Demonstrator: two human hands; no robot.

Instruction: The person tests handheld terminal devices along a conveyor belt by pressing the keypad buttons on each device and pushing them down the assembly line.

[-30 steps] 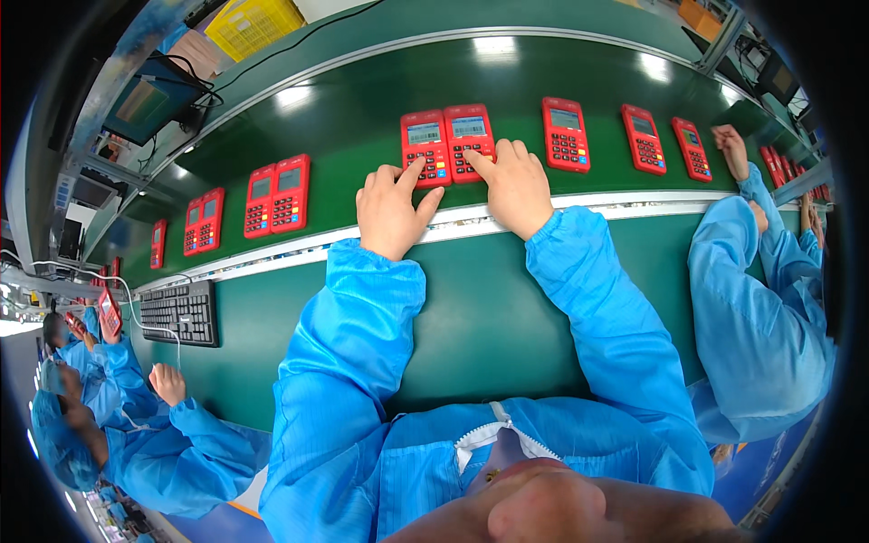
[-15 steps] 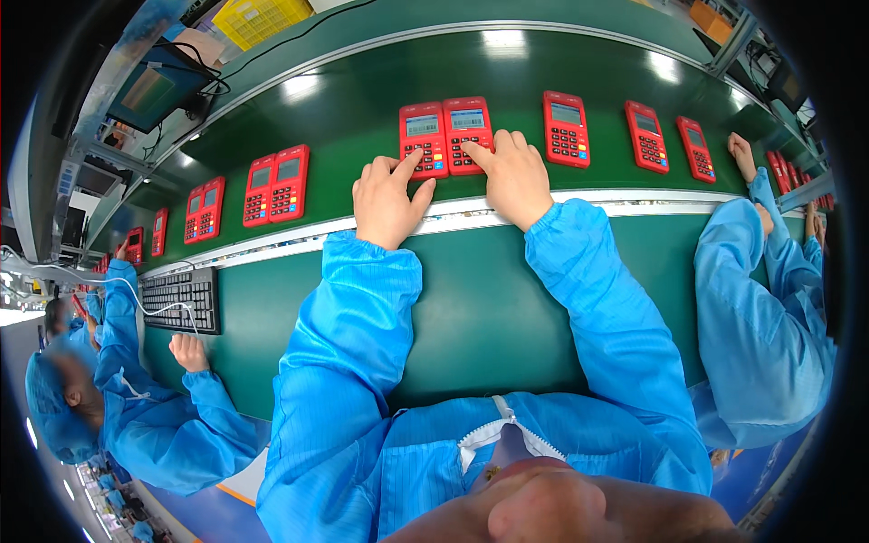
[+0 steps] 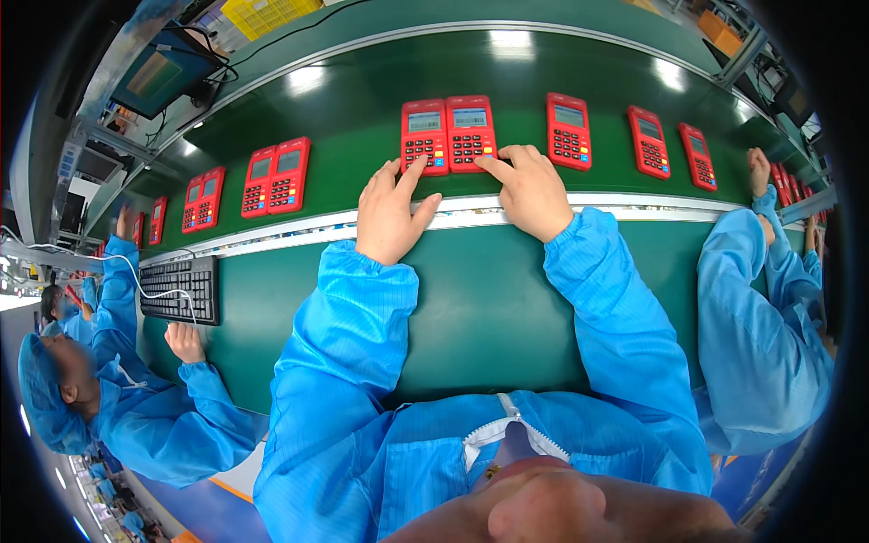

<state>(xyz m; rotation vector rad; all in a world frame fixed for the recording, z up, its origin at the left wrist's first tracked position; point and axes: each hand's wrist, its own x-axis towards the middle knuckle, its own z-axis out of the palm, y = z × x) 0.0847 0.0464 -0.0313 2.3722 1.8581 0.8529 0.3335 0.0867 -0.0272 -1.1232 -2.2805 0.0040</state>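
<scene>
Two red card payment terminals stand side by side on the green surface in front of me. The left terminal (image 3: 424, 122) and the right terminal (image 3: 470, 119) both have lit screens and dark keypads. My left hand (image 3: 389, 215) is open, its index fingertip at the lower keys of the left terminal and its thumb spread to the side. My right hand (image 3: 532, 190), open too, has its index fingertip at the lower right corner of the right terminal. Neither hand grasps anything.
More terminals lie in the row: a single terminal (image 3: 568, 116) and others further right, and a pair (image 3: 288, 163) and others leftward. A white metal rail (image 3: 453, 217) edges the row. A black keyboard (image 3: 181, 290) sits left. Co-workers in blue sleeves (image 3: 195, 416) flank me.
My right index finger has slid from the middle keys of the right terminal down to its lower right corner. My left index finger has come slightly lower on the left keypad.
</scene>
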